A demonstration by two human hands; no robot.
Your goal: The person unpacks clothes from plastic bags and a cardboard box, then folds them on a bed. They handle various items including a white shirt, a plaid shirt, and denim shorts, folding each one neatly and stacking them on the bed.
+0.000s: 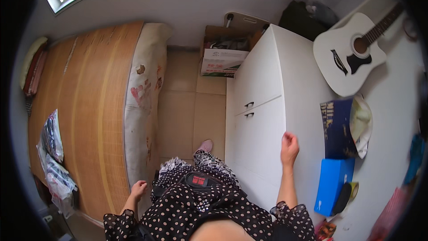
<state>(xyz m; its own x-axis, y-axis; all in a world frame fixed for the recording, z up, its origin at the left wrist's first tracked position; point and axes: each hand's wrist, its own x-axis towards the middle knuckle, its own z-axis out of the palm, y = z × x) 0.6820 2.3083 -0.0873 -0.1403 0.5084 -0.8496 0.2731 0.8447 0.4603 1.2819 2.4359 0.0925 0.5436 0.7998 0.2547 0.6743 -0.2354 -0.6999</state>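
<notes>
My left hand (139, 189) hangs low beside the bed's edge, its fingers loosely curled and nothing visible in them. Close to it is the pale, flower-patterned side of the bed (139, 129). Raised over the front edge of a white cabinet (263, 143), my right hand (290, 146) has its fingers bent in, and no held object shows. Whether that hand touches the cabinet top I cannot tell. A dark blue bag (338, 129) and a bright blue box (331, 186) stand on the cabinet to the right of it.
A woven mat (93, 120) covers the bed, with clear plastic packages (55, 165) on it. Ahead runs a narrow tiled floor (178, 107), ending near an open carton (223, 61). A white guitar (343, 58) leans against the wall at the far right.
</notes>
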